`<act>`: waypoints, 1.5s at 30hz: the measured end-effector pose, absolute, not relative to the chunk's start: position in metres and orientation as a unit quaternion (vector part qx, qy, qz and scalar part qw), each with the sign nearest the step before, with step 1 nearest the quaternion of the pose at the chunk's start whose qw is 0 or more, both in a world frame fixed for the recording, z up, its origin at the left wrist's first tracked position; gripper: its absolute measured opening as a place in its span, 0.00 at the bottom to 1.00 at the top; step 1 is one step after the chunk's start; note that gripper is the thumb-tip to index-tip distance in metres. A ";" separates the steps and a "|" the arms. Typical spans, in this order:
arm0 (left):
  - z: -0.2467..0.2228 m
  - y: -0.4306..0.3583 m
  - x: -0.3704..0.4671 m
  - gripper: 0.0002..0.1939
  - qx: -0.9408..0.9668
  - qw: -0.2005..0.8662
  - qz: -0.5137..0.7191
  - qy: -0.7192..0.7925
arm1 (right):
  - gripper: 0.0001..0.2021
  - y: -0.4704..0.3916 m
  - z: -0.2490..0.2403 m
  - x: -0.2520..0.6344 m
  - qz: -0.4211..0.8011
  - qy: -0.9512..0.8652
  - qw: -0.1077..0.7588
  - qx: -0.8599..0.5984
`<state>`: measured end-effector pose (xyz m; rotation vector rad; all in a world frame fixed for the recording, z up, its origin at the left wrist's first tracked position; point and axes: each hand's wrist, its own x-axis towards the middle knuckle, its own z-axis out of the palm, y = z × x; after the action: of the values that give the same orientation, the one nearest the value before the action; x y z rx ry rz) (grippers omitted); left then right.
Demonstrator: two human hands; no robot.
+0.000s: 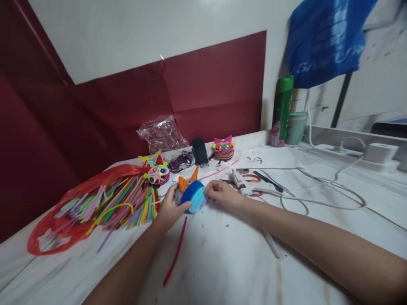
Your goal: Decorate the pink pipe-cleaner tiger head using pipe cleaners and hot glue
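Observation:
My left hand (171, 206) is closed around the left side of a round blue craft figure (193, 195) wound from pipe cleaners, its thumb across the front. Two orange pointed ears stick up from the figure's top. At its right edge my right hand (219, 192) is pinched, fingertips touching or very close to the blue surface; anything between them is too small to make out. A loose magenta pipe cleaner (176, 254) lies on the table below the figure. Just beyond my right hand is a white glue gun (254, 185), with orange-handled scissors (257, 194) partly under it.
Many coloured pipe cleaners (111, 203) spread over a red plastic bag (41, 226) at left, beside a finished-looking animal face (158, 174). A pink face (224, 148), phone (199, 151) and clear wrapper (163, 133) stand behind. A cord (346, 206) loops at right, near a power strip (330, 149).

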<state>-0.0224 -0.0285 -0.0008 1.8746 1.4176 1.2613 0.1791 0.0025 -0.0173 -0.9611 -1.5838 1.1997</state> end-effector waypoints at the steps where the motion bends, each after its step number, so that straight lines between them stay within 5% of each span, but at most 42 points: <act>1: 0.000 -0.028 -0.023 0.35 0.681 0.250 0.458 0.514 | 0.08 0.002 -0.017 0.179 0.482 -0.640 0.455 -0.388; 16: -0.009 -0.026 -0.032 0.39 0.707 0.330 0.465 0.418 | 0.09 -0.002 -0.025 0.177 0.474 -0.682 0.429 -0.356; 25: -0.002 -0.032 -0.035 0.39 0.763 0.217 0.455 0.404 | 0.07 -0.006 -0.020 0.180 0.415 -0.750 0.382 -0.345; 31: -0.010 -0.028 -0.031 0.45 0.746 0.212 0.468 0.424 | 0.05 -0.005 -0.021 0.179 0.425 -0.745 0.385 -0.341; 45: -0.007 -0.029 -0.028 0.41 0.694 0.254 0.481 0.470 | 0.03 0.015 -0.008 0.196 0.401 -0.692 0.448 -0.400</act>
<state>-0.0278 -0.0294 -0.0074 1.8863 1.2780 1.3077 0.1955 0.0155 -0.0084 -0.9894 -1.7121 0.9920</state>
